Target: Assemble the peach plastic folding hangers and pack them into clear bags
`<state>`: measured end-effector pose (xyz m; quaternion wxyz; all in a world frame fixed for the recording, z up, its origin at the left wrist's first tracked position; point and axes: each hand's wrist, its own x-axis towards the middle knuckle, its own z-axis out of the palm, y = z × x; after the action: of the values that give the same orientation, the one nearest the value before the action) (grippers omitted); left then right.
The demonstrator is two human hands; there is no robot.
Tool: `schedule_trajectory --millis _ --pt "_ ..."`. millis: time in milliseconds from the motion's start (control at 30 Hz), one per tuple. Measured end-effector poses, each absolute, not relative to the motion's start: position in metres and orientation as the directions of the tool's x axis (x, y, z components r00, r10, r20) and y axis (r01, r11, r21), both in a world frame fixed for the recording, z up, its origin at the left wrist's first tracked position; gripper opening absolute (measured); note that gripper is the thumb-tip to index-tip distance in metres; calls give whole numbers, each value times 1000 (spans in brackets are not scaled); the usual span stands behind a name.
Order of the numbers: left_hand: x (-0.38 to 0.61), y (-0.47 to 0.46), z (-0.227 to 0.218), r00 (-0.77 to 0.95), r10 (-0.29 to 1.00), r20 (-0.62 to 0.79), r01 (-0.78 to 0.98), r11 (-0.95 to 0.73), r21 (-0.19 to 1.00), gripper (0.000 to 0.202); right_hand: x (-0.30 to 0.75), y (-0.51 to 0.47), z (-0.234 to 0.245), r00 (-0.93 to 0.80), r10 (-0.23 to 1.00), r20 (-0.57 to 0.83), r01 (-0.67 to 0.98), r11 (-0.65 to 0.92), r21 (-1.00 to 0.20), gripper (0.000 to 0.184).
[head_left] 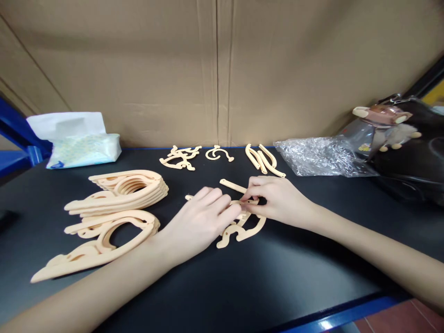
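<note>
My left hand (203, 217) and my right hand (274, 199) meet over a cream plastic hanger part (243, 229) lying on the black table (243, 277). Both hands pinch and press pieces of this part together at its middle. A thin straight cream bar (232, 186) sticks out behind my right fingers. To the left lie two stacks of folded cream hanger bodies (128, 187), the nearer stack (100, 243) beside my left forearm.
At the table's back lie loose cream pieces: curly parts (180, 158), a hook (218, 154) and curved arms (263, 160). A tissue pack (79, 141) sits back left. Clear plastic wrap (319, 157) and a dark bag (409, 152) with a plush toy (385, 118) stand right. Cardboard wall behind.
</note>
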<state>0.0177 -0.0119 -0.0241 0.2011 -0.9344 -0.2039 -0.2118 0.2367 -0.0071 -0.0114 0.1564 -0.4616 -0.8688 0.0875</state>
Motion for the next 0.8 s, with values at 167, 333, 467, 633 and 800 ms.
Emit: schedule_trajectory --millis 167,333,467,633,800 --pt "21 -18 -27 785 444 432 496 -868 -8 28 236 -6 -11 -411 891 191 809 453 -373 7" --pt "21 -16 -27 753 476 455 530 -848 10 30 243 3 -11 -255 956 145 547 266 -794 11" --pt "23 -14 -29 727 544 419 575 -816 63 24 243 8 -13 -302 951 66 342 173 -924 15" --pt "23 -16 -31 682 630 371 624 -766 155 16 241 8 -14 -330 944 -33 104 1 -995 25" --pt "20 -16 -32 674 661 331 627 -748 218 11 242 8 -14 -328 940 -96 6 -99 -995 24"
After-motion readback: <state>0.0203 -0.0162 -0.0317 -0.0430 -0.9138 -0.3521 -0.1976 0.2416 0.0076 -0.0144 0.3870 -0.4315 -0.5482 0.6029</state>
